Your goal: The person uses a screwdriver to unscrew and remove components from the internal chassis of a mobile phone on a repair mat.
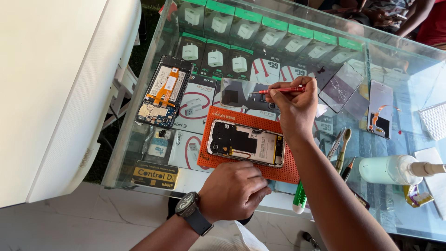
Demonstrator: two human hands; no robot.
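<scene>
An opened phone (245,142) with its back off lies on an orange mat (230,118) on a glass counter. My left hand (236,188), a watch on its wrist, rests fingers curled at the mat's near edge, just below the phone. Whether it holds anything is hidden. My right hand (293,106) hovers above the mat's far right corner, gripping a red screwdriver (278,90) that points left.
A second opened phone (164,91) lies at the left. A cracked screen (341,87) and a display panel (380,109) lie to the right, with hand tools (342,149), a green-handled tool (300,197) and a white bottle (395,169). Boxed chargers (241,32) fill the case under the glass.
</scene>
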